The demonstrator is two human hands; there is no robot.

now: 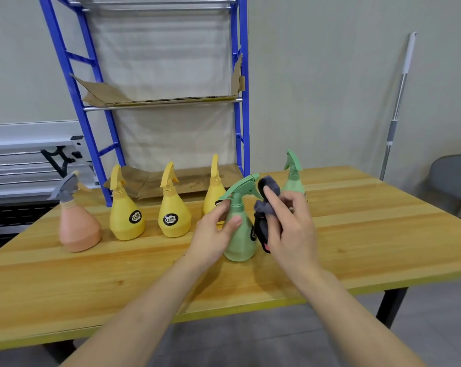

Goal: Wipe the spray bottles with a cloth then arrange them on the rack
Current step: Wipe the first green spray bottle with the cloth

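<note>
On the wooden tabletop [356,234] I've got six spray bottles standing upright, and since they're all opaque I can't tell what, if anything, is in them. Far left is a pink bottle [78,226] with a grey trigger, then three yellow bottles: first [126,218], second [174,215], and a third [214,194] partly hidden behind my left hand [213,234]. That hand grips the near green bottle [239,234] round its neck and shoulder, thumb across the front. My right hand [290,229] holds a bunched dark cloth [266,207] against the bottle's right side, index finger stretched up along it. There's a pink bit low on the cloth, maybe a tag, hard to say. A second green bottle [293,178] stands behind, its lower body blocked by my fingers. The blue rack [91,123] sits at the tabletop's back edge, shelves lined with cardboard [155,99]; its top is cut off. A pole [399,102] leans on the wall at right.
</note>
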